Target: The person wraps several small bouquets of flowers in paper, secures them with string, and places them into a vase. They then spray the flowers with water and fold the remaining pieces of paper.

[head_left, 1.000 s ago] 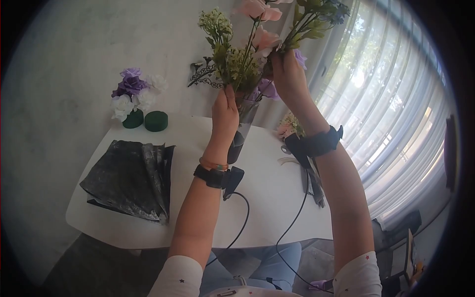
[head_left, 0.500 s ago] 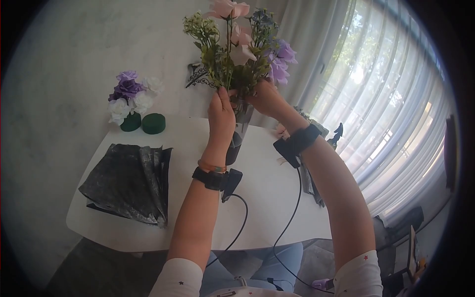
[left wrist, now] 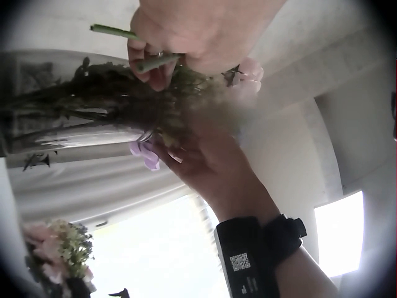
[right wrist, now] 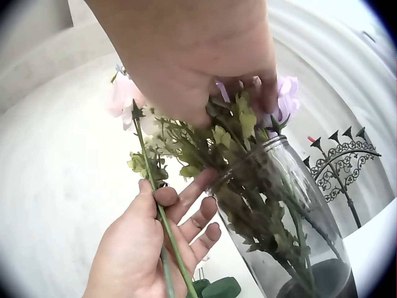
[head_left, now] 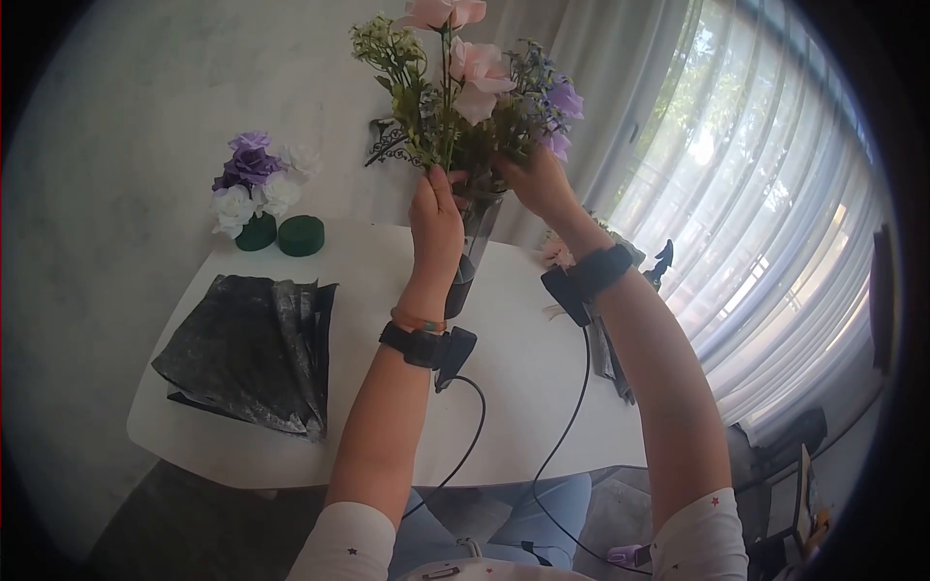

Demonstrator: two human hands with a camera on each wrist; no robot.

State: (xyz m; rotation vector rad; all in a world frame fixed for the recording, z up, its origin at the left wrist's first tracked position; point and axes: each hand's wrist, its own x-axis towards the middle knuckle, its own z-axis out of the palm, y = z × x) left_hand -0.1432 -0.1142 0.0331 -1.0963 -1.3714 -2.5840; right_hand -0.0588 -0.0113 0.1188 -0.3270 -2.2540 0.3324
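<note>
A tall clear glass vase (head_left: 475, 242) stands on the table with leafy flower stems inside it. Beside its mouth, my left hand (head_left: 436, 218) pinches two green stems (right wrist: 160, 214) between thumb and fingers. One of them carries a pink flower (right wrist: 125, 96). At the rim, my right hand (head_left: 547, 189) has its fingers curled round leafy stems (right wrist: 239, 121), next to lavender flowers (head_left: 564, 99) and small blue blossoms (head_left: 528, 73). Another pink flower (head_left: 481, 70) rises between the hands. Foliage hides some of the right fingertips.
Left on the white table (head_left: 387, 455) lies a crumpled black plastic sheet (head_left: 247, 353). Behind it are a green foam block (head_left: 301, 235) and purple and white flowers (head_left: 254, 165). More pink flowers (left wrist: 53, 251) sit right, near a curtained window (head_left: 736, 194). Cables hang from both wrists.
My right hand has come down and left from above the vase to its rim, bringing the blue-flowered stem lower, then shifted slightly right. My left hand keeps its stems in nearly the same place.
</note>
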